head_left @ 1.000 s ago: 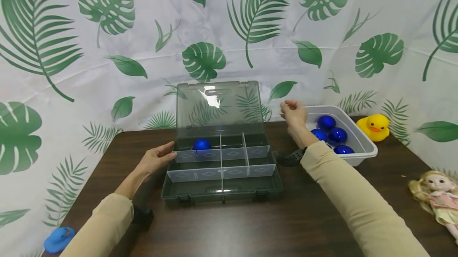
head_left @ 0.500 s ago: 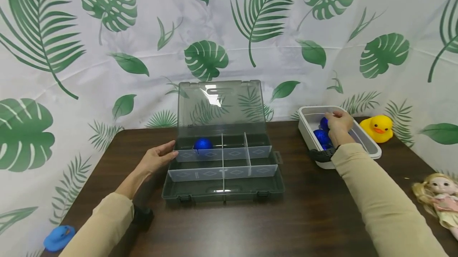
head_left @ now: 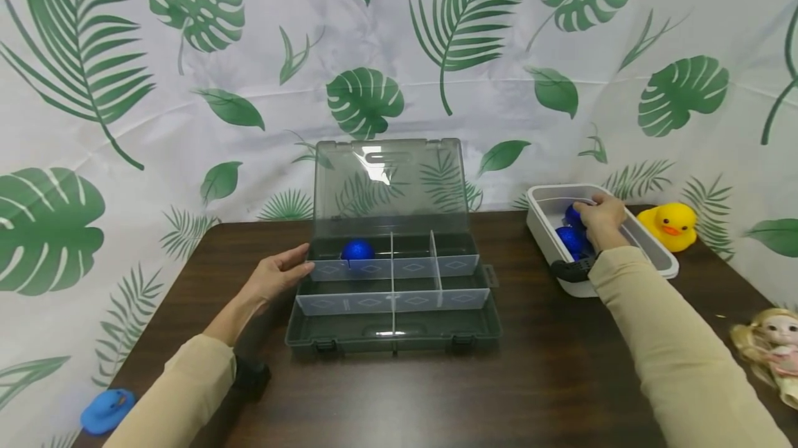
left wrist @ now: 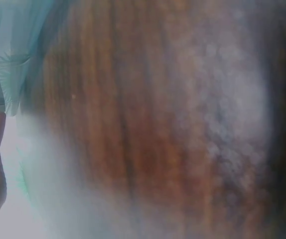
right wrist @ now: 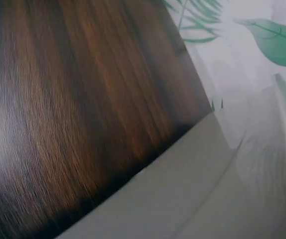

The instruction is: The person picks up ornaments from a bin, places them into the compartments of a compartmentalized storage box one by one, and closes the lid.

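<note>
A smoky clear compartment box (head_left: pixel 393 345) stands on the table with its lid (head_left: pixel 391 178) raised. One glittery blue ball (head_left: pixel 358 250) sits in its back left compartment. My left hand (head_left: pixel 274 280) touches the left side of the box, fingers extended and thumb apart from them. Over at the right, my right hand (head_left: pixel 602 221) reaches down into a white bin (head_left: pixel 541 226). Its curled fingers grip a blue ball (head_left: pixel 573 215), partly covered by the hand. Another blue ball (head_left: pixel 570 239) lies nearer; the hand and wrist hide more of the bin.
A yellow rubber duck (head_left: pixel 670 226) stands right of the bin. The doll (head_left: pixel 779 344) lies at the right edge, and a blue duck (head_left: pixel 107 411) is at lower left. Behind the dark wooden table (head_left: pixel 436 399) hangs a leaf-print cloth (head_left: pixel 274 157).
My right hand has moved right, from above the bin's left edge down into it, and onto a blue ball. My left hand stays at the box. The view has shifted slightly.
</note>
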`<act>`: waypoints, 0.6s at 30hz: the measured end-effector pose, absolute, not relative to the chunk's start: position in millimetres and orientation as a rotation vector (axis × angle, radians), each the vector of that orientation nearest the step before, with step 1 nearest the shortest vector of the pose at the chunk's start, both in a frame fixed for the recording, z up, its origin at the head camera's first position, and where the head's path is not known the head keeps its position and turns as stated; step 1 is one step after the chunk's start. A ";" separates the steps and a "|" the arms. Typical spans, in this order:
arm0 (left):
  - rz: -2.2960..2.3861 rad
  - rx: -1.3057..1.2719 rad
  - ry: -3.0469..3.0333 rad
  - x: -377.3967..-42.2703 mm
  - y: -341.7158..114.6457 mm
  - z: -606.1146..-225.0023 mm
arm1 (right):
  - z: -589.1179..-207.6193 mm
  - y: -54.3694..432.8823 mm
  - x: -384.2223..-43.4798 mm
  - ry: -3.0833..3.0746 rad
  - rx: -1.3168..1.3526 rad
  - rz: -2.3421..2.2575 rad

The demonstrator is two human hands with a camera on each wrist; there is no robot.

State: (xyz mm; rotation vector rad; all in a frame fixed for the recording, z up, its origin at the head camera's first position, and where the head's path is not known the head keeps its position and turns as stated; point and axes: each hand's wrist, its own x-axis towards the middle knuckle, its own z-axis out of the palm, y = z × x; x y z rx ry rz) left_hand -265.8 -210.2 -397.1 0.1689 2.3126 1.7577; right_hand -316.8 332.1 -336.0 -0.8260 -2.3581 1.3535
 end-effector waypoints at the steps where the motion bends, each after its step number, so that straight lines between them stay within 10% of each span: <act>1: 1.755 0.169 2.312 -265.9 -210.0 -396.9 | -336.1 332.8 -317.1 -2.373 -0.818 1.329; 18: 1.722 0.128 2.327 -266.6 -211.4 -397.3 | -341.0 333.5 -319.0 -2.795 -0.515 0.674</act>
